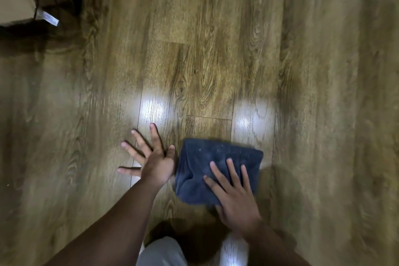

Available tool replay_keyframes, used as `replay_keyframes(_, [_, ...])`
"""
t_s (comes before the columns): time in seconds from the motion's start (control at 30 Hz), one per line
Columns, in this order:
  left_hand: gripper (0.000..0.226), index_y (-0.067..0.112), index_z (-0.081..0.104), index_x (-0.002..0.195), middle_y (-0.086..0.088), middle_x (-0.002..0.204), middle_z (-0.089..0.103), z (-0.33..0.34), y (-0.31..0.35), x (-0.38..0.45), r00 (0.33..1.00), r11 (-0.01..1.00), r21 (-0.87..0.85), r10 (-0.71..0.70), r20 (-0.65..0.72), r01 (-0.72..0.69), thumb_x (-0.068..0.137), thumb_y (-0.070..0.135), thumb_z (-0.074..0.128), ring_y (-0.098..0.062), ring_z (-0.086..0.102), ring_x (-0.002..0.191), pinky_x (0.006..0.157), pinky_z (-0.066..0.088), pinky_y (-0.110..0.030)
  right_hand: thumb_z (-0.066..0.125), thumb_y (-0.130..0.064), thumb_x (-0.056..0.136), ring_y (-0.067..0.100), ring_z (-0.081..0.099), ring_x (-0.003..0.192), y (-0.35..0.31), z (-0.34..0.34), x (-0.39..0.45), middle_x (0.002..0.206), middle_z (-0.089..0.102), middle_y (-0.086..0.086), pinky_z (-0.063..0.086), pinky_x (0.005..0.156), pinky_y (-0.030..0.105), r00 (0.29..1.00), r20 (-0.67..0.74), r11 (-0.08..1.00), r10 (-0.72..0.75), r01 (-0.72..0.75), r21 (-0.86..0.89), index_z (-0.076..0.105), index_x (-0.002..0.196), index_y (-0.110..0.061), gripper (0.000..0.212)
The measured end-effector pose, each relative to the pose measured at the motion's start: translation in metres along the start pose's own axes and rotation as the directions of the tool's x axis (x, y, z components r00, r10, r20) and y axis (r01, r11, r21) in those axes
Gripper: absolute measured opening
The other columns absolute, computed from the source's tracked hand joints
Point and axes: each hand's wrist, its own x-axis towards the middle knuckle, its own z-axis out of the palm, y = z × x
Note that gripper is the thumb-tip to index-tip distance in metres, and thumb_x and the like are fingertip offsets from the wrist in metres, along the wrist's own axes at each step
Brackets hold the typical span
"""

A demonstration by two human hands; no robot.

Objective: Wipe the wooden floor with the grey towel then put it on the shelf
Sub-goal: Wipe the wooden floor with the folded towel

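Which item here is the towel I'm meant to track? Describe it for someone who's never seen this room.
Start with the wooden floor that fills the view and find its two bright glare patches. Just below them lies the folded towel, with the right hand pressing flat on it and the left hand spread on bare planks beside it. It is the only dark bluish-grey, soft thing there.

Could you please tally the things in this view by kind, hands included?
Hands: 2, the left hand spread on the wooden floor, the right hand pressing on the towel
Grey towels: 1
Cardboard boxes: 1, top left
Total: 4
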Motion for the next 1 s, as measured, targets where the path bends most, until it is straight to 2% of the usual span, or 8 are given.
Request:
replay_keyframes(0.17, [0.085, 0.061, -0.044, 0.130, 0.010, 0.144, -0.058, 0.004, 0.001, 0.001, 0.999, 1.000, 0.005, -0.011, -0.033, 0.011, 0.097, 0.064, 0.034, -0.031, -0.050, 0.137, 0.098, -0.013, -0.083, 0.055, -0.038, 0.092, 0.035, 0.000, 0.153, 0.041, -0.038, 0.069, 0.167, 0.008, -0.003, 0.005, 0.121, 0.060, 0.994, -0.112, 1.000, 0.019, -0.019, 0.000, 0.034, 0.153, -0.033, 0.064])
replay_keyframes(0.37, [0.084, 0.060, -0.043, 0.132, 0.009, 0.139, -0.062, 0.005, 0.001, 0.003, 0.999, 0.999, -0.026, 0.022, -0.035, -0.023, 0.097, 0.062, 0.034, -0.031, -0.054, 0.133, 0.094, -0.020, -0.082, 0.046, -0.027, 0.098, 0.032, -0.004, 0.154, 0.095, -0.103, 0.167, 0.168, 0.004, -0.007, -0.004, 0.122, 0.056, 0.943, -0.246, 0.967, 0.225, -0.186, 0.171, 0.033, 0.153, -0.032, 0.057])
replay_keyframes(0.5, [0.080, 0.061, -0.034, 0.138, 0.010, 0.141, -0.060, 0.005, 0.004, -0.002, 0.998, 0.999, -0.032, 0.011, -0.059, -0.013, 0.094, 0.057, 0.032, -0.029, -0.050, 0.137, 0.096, -0.019, -0.082, 0.049, -0.019, 0.095, 0.032, -0.007, 0.153, 0.082, -0.098, 0.170, 0.168, 0.005, -0.009, -0.007, 0.121, 0.057, 0.915, -0.281, 0.944, 0.290, -0.225, 0.241, 0.037, 0.151, -0.031, 0.058])
replay_keyframes(0.63, [0.056, 0.040, 0.030, 0.146, -0.002, 0.168, -0.010, -0.004, 0.026, -0.003, 0.964, 0.971, -0.236, -0.084, -0.253, 0.022, 0.093, 0.032, 0.047, -0.030, -0.020, 0.152, 0.104, -0.015, -0.081, 0.053, -0.007, 0.087, 0.035, -0.004, 0.153, 0.042, -0.051, 0.111, 0.167, 0.013, -0.007, -0.001, 0.119, 0.063, 0.924, -0.318, 0.968, 0.213, -0.156, 0.195, 0.041, 0.149, -0.027, 0.066])
replay_keyframes(0.73, [0.045, 0.036, 0.045, 0.139, 0.006, 0.165, 0.021, -0.008, 0.068, -0.002, 0.889, 0.954, -0.125, 0.200, -0.411, -0.273, 0.096, 0.030, 0.050, -0.016, 0.000, 0.155, 0.107, -0.017, -0.073, 0.066, -0.016, 0.078, 0.042, 0.005, 0.152, 0.009, -0.003, 0.040, 0.166, 0.017, -0.002, 0.008, 0.118, 0.067, 0.955, -0.254, 0.987, 0.150, -0.133, 0.086, 0.044, 0.147, -0.026, 0.073])
replay_keyframes(0.83, [0.051, 0.050, 0.031, 0.149, 0.017, 0.168, 0.003, 0.000, 0.132, 0.006, 0.861, 0.874, -0.027, 0.471, -0.194, -0.484, 0.099, 0.050, 0.042, -0.010, -0.015, 0.153, 0.106, -0.023, -0.069, 0.067, -0.027, 0.081, 0.044, 0.011, 0.151, -0.014, 0.040, -0.023, 0.166, 0.019, -0.001, 0.015, 0.114, 0.067, 0.982, -0.180, 0.998, 0.062, -0.056, 0.035, 0.046, 0.145, -0.026, 0.067])
replay_keyframes(0.9, [0.059, 0.057, 0.010, 0.153, 0.017, 0.166, -0.020, 0.012, 0.160, 0.015, 0.910, 0.911, 0.033, 0.412, -0.041, -0.411, 0.098, 0.067, 0.028, -0.015, -0.029, 0.150, 0.105, -0.020, -0.075, 0.063, -0.029, 0.087, 0.042, 0.018, 0.149, -0.007, 0.048, -0.032, 0.165, 0.022, -0.001, 0.017, 0.114, 0.065, 0.982, -0.190, 1.000, -0.002, 0.005, 0.016, 0.049, 0.143, -0.027, 0.058])
replay_keyframes(1.0, [0.067, 0.060, -0.019, 0.147, 0.013, 0.159, -0.039, 0.030, 0.170, 0.029, 0.939, 0.920, 0.199, 0.343, 0.001, -0.337, 0.090, 0.080, 0.009, -0.024, -0.038, 0.146, 0.102, -0.012, -0.081, 0.044, -0.023, 0.085, 0.042, 0.024, 0.147, 0.048, 0.026, -0.014, 0.163, 0.021, -0.002, 0.019, 0.115, 0.064, 0.976, -0.216, 0.999, -0.034, 0.028, -0.029, 0.049, 0.142, -0.028, 0.057])
